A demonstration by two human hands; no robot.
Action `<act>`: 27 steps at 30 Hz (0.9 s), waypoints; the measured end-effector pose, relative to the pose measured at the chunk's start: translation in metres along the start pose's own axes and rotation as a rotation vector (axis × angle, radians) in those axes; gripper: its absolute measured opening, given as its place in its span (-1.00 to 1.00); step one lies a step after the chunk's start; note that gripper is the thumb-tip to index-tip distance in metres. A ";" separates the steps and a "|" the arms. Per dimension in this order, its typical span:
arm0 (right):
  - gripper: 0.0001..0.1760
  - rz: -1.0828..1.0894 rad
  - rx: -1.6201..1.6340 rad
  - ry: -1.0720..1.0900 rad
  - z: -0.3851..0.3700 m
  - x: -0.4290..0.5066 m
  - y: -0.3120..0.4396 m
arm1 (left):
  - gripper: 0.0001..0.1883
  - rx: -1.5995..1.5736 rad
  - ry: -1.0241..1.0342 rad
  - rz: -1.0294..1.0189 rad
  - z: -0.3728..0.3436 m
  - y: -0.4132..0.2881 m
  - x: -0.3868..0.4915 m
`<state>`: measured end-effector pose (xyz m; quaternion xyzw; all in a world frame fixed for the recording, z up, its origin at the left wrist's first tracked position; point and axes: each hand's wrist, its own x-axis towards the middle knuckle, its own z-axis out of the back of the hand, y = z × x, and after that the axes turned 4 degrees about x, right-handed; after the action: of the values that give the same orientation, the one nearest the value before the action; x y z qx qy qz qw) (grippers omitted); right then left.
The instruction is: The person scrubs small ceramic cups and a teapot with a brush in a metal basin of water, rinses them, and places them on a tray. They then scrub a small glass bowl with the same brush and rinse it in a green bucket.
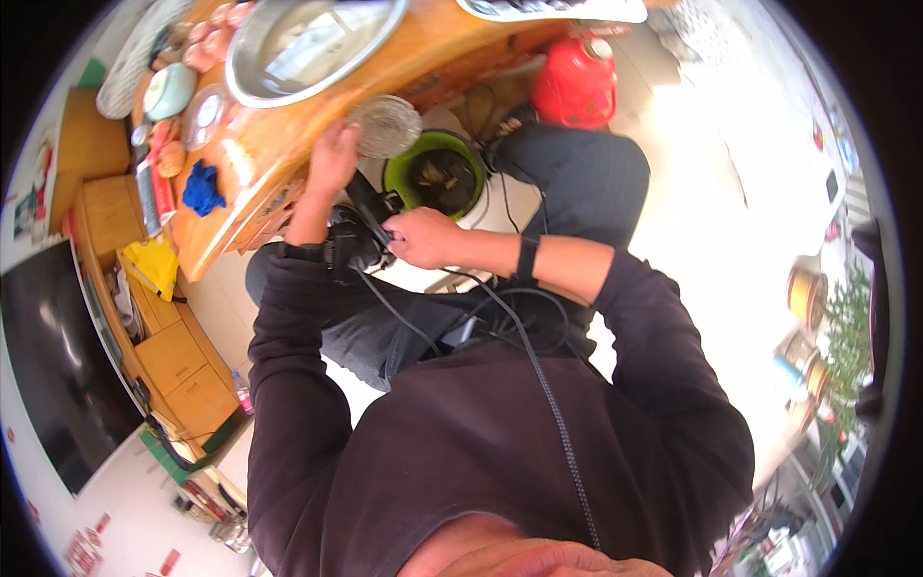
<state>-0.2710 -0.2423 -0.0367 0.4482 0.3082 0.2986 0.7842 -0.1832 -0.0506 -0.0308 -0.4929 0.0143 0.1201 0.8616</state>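
Note:
My left hand (335, 155), by the table's front edge, has its fingers on the rim of a round, clear, patterned glass dish (388, 127). Tilted, the dish overlaps the near rim of a lime-green bucket (411, 177) on the floor, which has dark wet-looking contents with pale scraps in it. Closed around the end of a dark rod-like object (366, 198), my right hand (425, 238) sits just below the bucket. What that object is cannot be made out. Black straps and cables lie about both wrists and across my lap.
On the wooden table (245, 184) stand a large metal basin (241, 72), a blue cloth (204, 189), a lidded pale-green bowl (170, 91) and a clear plate (204, 115). Beyond my right knee is a red plastic jug (573, 83). Loose cables hang near the bucket.

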 end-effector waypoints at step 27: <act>-0.75 0.088 -0.064 -0.282 0.196 0.069 0.057 | -0.69 -0.497 0.120 -0.015 0.030 -0.014 -0.009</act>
<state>-0.0909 -0.2692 0.0788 0.4734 0.1652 0.2766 0.8198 -0.1920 -0.0340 -0.0021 -0.6960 0.0317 0.0840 0.7124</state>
